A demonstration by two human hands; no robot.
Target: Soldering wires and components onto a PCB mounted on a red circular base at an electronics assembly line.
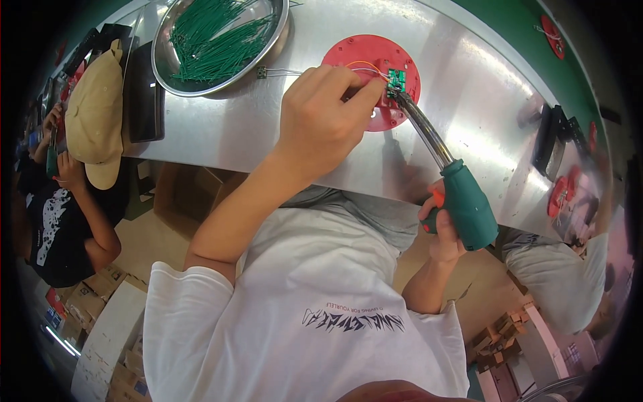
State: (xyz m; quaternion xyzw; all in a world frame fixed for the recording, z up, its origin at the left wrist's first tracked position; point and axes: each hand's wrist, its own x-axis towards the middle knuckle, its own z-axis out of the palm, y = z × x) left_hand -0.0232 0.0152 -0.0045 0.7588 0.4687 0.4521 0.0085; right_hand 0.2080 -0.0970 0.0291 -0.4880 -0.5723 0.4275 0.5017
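A round red plastic disc [340, 52] lies on the metal bench top. On it sits a small green circuit board [396, 79] with thin orange and white wires [367, 65] running to it. My left hand [325, 110] is pinched closed beside the board, on a thin wire at the fingertips. A green-handled soldering gun [470, 208] is gripped in my right hand [442, 231], near its red trigger. Its long metal barrel slants up to the left, and the tip meets the board's lower edge. Left of my left hand, a tiny board [262, 72] lies with pale leads.
A steel bowl [280, 40] of green wires stands at the upper left. Past it are a dark tray [145, 94] and a co-worker's tan cap [95, 107]. Another person's sleeve [569, 281] shows at right, near red discs [561, 194]. Cardboard boxes [94, 298] are below.
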